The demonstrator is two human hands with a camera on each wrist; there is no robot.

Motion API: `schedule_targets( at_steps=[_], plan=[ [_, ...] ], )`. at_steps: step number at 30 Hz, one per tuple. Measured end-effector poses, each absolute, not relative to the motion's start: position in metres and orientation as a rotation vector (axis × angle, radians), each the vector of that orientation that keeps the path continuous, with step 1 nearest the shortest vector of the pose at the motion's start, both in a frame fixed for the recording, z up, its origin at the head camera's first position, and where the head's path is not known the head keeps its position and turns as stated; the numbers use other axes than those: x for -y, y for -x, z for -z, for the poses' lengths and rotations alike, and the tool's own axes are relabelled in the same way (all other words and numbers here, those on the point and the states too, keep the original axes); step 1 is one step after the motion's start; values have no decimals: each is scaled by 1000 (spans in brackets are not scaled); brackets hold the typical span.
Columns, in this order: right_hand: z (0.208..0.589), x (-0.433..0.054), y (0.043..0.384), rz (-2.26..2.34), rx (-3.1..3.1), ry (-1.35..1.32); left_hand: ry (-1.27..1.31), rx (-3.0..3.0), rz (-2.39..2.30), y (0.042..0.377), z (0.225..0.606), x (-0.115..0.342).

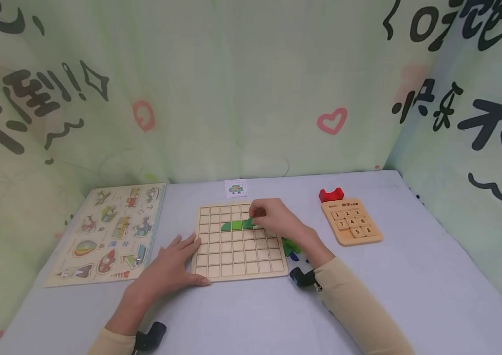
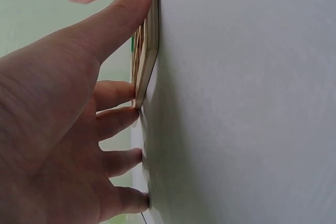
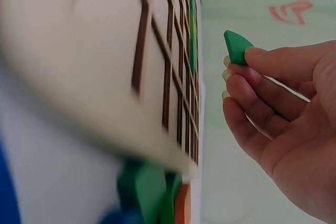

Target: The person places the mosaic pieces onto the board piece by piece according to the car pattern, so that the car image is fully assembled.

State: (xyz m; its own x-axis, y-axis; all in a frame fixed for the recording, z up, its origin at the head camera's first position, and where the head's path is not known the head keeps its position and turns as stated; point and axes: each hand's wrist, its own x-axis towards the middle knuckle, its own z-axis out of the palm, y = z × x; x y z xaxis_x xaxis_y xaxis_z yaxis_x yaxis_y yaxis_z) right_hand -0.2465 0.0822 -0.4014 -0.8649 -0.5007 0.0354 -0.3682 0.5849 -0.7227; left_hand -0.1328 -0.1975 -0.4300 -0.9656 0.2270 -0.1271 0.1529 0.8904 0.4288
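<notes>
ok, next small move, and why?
Probably lower the green quarter-round piece toward the right end of the green row: the right hand pinches it above the wooden grid board near that end, while the left hand touches the board's edge.

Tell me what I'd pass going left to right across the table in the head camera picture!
Picture board → left hand → grid board → loose green pieces → number board.
</notes>
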Motion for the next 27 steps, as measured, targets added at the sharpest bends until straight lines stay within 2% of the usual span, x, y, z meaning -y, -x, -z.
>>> schedule_targets(
  at_steps=[8, 14, 27],
  plan=[
    [403, -35, 236, 1067, -2617, 884, -305, -2885, -603, 134, 431, 197],
    [412, -7, 231, 1053, -2630, 886, -335, -2894, -602, 134, 430, 198],
    [416, 10, 226, 833, -2769, 927, -340, -2906, -593, 136, 434, 200]
  ],
)
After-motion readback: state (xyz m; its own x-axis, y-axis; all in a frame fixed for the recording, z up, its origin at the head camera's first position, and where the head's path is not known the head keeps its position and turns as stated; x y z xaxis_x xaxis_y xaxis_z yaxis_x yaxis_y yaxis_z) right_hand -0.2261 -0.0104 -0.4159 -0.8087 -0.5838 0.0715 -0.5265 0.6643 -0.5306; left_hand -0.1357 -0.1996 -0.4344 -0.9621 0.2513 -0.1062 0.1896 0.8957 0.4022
